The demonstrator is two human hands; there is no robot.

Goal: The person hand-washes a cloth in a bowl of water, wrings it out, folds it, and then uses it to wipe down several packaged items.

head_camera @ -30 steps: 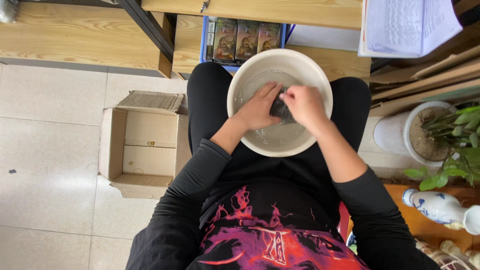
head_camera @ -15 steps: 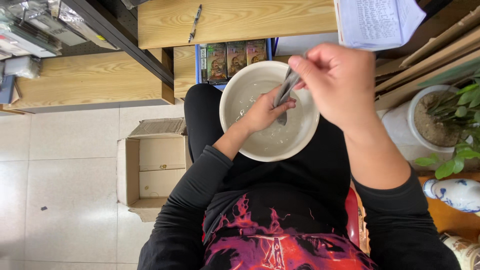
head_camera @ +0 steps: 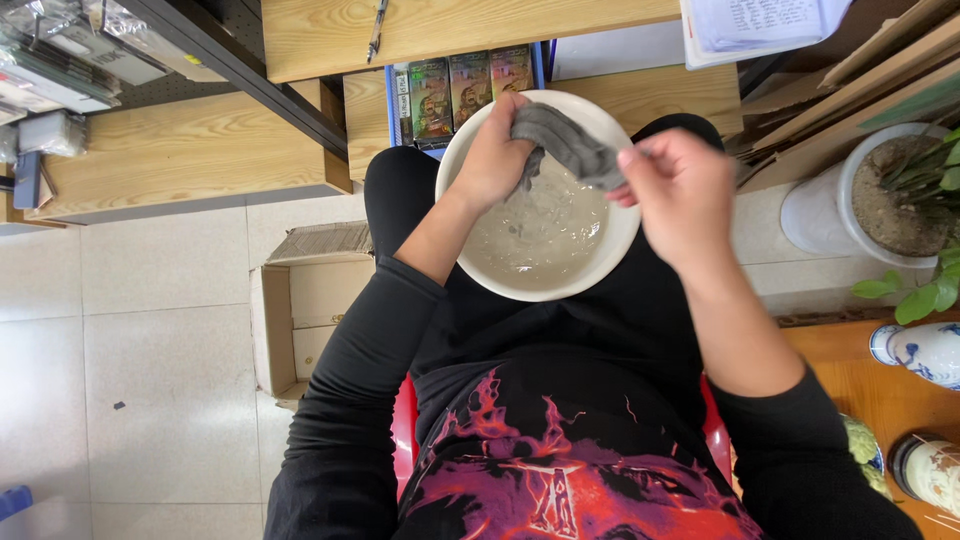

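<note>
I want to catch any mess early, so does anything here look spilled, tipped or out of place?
No spill shows. The oddest thing is where the white basin sits: on the person's lap, holding cloudy water, while both hands, left hand and right hand, hold a wet grey cloth above it.

The floor [head_camera: 150, 330] is made of big pale square tiles. An open cardboard box [head_camera: 295, 310] sits on it. Above the box is a long wooden bench [head_camera: 170, 160], and right of that a wooden shelf [head_camera: 450, 30] with a pen on top. Far right of the box stands a white plant pot [head_camera: 850, 205] with green leaves. Below the pot is an orange wooden table [head_camera: 850, 370] with blue and white vases.
</note>
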